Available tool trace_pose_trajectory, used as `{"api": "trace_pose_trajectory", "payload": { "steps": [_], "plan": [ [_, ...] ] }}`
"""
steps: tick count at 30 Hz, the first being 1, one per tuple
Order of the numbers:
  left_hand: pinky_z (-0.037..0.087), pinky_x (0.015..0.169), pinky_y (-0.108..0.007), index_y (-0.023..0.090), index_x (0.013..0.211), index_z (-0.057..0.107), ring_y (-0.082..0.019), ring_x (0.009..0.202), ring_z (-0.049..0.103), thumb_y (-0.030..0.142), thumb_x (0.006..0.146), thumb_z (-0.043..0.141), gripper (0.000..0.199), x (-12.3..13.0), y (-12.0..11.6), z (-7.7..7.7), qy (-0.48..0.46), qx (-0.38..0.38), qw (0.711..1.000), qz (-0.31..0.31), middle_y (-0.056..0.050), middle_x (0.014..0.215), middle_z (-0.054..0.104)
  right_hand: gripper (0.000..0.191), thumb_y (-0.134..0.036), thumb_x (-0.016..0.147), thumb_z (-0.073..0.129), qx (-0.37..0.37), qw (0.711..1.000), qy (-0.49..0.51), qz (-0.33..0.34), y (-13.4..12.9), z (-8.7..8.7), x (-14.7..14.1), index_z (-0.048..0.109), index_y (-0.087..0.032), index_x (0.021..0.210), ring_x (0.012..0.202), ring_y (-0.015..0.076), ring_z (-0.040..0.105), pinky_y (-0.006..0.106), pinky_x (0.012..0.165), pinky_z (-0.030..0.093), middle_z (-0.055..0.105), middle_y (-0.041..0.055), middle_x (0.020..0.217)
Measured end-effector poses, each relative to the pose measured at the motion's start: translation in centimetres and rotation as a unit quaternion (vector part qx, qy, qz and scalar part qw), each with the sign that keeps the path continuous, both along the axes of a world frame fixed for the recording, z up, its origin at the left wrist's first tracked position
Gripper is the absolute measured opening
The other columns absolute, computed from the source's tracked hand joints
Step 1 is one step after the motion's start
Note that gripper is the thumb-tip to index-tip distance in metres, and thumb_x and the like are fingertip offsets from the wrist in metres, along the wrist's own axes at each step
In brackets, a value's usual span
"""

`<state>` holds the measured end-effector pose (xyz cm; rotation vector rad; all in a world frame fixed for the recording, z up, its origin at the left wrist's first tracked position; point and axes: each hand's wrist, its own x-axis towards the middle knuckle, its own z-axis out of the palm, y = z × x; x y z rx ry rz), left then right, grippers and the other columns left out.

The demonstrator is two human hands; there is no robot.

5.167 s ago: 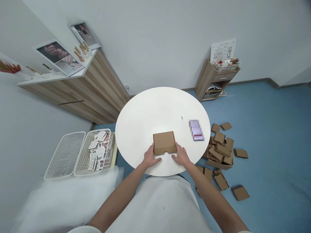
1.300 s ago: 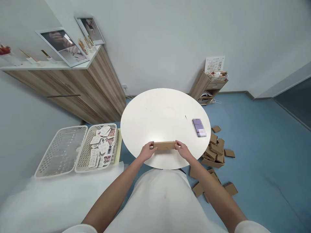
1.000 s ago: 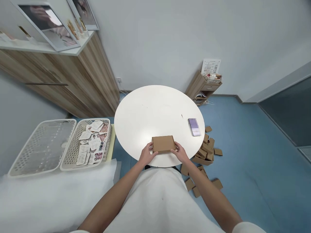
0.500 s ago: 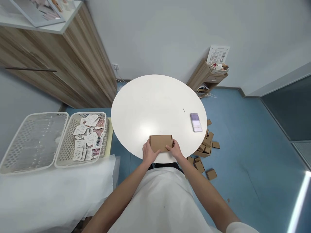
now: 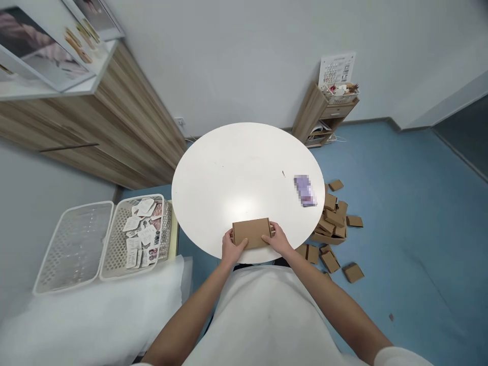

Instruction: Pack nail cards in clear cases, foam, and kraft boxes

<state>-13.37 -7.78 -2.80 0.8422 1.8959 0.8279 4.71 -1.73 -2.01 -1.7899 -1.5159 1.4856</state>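
A flat brown cardboard box, its lid closed, is at the near edge of the white round table. My left hand grips its left end, the thumb lying on the near left corner. On the opposite end my right hand has its fingers round the side and its thumb on the near right part. Both hands hold the box between them. The fingertips behind its ends are partly hidden. Toward the table's right side lies a purple item, blurred into blocks.
Several small cardboard boxes lie heaped on the blue floor right of the table. To the left stand a white basket of printed cards and a second basket. A wooden cabinet and small shelf are behind.
The view has shifted and tilted. The box has turned slightly, its right end now a little farther away than its left. Both hands keep their hold on its ends.
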Motion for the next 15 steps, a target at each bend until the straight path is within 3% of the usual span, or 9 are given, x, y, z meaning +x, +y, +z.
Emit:
{"api": "trace_pose_trajectory", "payload": {
  "steps": [4,9,12,15],
  "plan": [
    [0.046,0.074,-0.03,0.016,0.119,0.037,-0.018,0.088,0.052,0.047,0.069,0.056,0.062,3.0,1.8,1.5,-0.028,0.012,1.0,0.005,-0.01,0.105,0.049,0.043,-0.038,0.067,0.057,-0.003,0.999,0.045,-0.02,1.5,1.3,4.5,0.047,-0.02,0.105,0.074,0.0138,0.055,0.027,0.065,0.046,0.055,0.0045,0.094],
    [0.045,0.076,-0.03,0.02,0.123,0.037,-0.016,0.087,0.051,0.052,0.072,0.051,0.061,9.5,4.9,3.7,-0.039,0.012,0.997,-0.065,-0.009,0.105,0.048,0.04,-0.043,0.068,0.055,0.047,0.996,0.038,-0.069,3.3,2.4,11.9,0.049,-0.02,0.099,0.072,0.0146,0.055,0.03,0.066,0.046,0.056,0.0041,0.091],
    [0.044,0.077,-0.03,0.023,0.127,0.033,-0.017,0.092,0.049,0.05,0.073,0.051,0.063,14.1,6.6,4.6,-0.05,0.025,0.993,-0.108,-0.009,0.111,0.045,0.042,-0.042,0.068,0.055,0.084,0.992,0.038,-0.09,3.9,2.9,16.9,0.05,-0.02,0.104,0.078,0.0164,0.056,0.032,0.072,0.046,0.056,0.0048,0.093],
    [0.046,0.075,-0.03,0.023,0.132,0.023,-0.018,0.095,0.049,0.048,0.073,0.054,0.071,19.0,8.3,4.8,-0.079,0.037,0.985,-0.146,-0.011,0.114,0.043,0.051,-0.043,0.068,0.055,0.116,0.981,0.02,-0.153,3.5,2.7,21.6,0.046,-0.022,0.114,0.091,0.0195,0.053,0.034,0.081,0.044,0.052,0.0066,0.104]
  ]
}}
